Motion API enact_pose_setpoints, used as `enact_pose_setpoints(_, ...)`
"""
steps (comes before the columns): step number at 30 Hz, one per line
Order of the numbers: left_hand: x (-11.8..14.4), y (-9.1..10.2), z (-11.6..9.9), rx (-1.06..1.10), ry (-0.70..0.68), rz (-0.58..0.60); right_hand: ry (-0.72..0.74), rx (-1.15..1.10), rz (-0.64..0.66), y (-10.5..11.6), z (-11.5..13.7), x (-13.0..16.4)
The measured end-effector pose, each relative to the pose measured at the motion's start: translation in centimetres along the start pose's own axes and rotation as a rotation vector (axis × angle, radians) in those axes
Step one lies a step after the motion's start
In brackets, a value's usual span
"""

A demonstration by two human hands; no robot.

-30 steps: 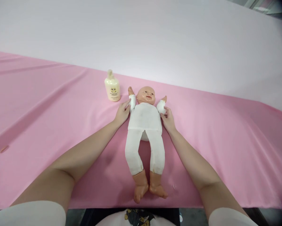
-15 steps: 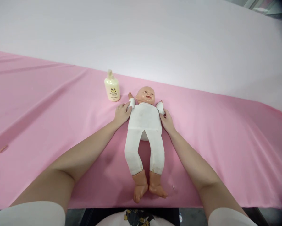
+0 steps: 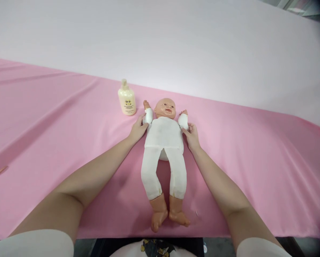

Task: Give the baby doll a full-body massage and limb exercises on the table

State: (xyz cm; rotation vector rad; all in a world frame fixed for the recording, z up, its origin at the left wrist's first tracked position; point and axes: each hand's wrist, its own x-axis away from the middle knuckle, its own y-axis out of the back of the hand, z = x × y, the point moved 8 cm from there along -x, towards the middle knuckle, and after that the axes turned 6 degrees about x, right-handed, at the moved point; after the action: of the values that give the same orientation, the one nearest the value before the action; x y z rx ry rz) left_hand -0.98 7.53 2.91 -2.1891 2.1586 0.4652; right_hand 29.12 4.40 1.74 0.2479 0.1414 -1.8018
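As both hands closed in at the shoulders, the left hand (image 3: 138, 130) had its fingers (image 3: 143, 121) curled lightly round the doll's arm (image 3: 148, 115), pinching the white sleeve just below the small bare fist. Across the chest, the right hand (image 3: 192, 135) mirrored it, fingertips narrowed onto the other arm (image 3: 183, 121), thumb tucked against the sleeve. Neither grip looked tight; both were partly closed, holding cloth and limb together.

Between the two sets of fingers lay the doll (image 3: 163, 142), flat on its back, head (image 3: 165, 107) just beyond the fingertips and pointing away from the person. Its long axis ran straight back toward the person's body, white legs trailing between the forearms, bare feet (image 3: 168, 216) close to the near edge of the sheet. Each hand sat equally near its own side, so neither had the advantage.

Off beyond the left fingers, near but not touching the doll's raised fist, stood a cream lotion bottle (image 3: 127, 98), upright, cap on.

Underneath everything stretched a pink sheet (image 3: 55, 135), smooth by the doll, creased in long folds out past the left hand. Farther off than the fingers, it gave way to a pale, almost white cover (image 3: 176, 46) running up to a glimpse of the room at the far corner.
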Motion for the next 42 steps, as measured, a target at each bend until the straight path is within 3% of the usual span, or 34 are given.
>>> enact_pose_setpoints(8, -0.8, -0.4, 0.7, 0.346, 0.001, -0.018, -0.054, -0.217, -0.009, 0.2, -0.2, -0.3)
enact_pose_setpoints(14, -0.7, -0.9, 0.3, 0.535, 0.028, 0.013, -0.049, -0.229, 0.036, -0.2, 0.1, -0.7)
enact_pose_setpoints(18, -0.6, -1.0, -0.4, 0.591, 0.020, 0.008, -0.052, -0.225, 0.038, -0.3, 0.2, -0.5)
enact_pose_setpoints(21, -0.5, -1.3, -0.4, 0.640, 0.090, 0.006, -0.058, -0.235, 0.011, -0.1, 0.3, -0.3)
enact_pose_setpoints(26, -0.6, -1.2, -0.4, 0.567, 0.156, 0.008, -0.107, -0.133, 0.051, -0.1, 0.1, -0.2)
enact_pose_setpoints(30, -0.5, -1.2, -0.6, 0.547, 0.153, 0.023, -0.120, -0.129, 0.027, 0.0, 0.0, -0.2)
enact_pose_setpoints(36, -0.3, -1.3, -0.7, 0.639, 0.161, 0.014, -0.065, -0.299, 0.067, -0.9, 0.7, -0.1)
enact_pose_setpoints(42, -0.7, -1.0, -0.2, 0.651, 0.117, 0.004, -0.074, -0.267, 0.010, -0.3, 0.5, -0.3)
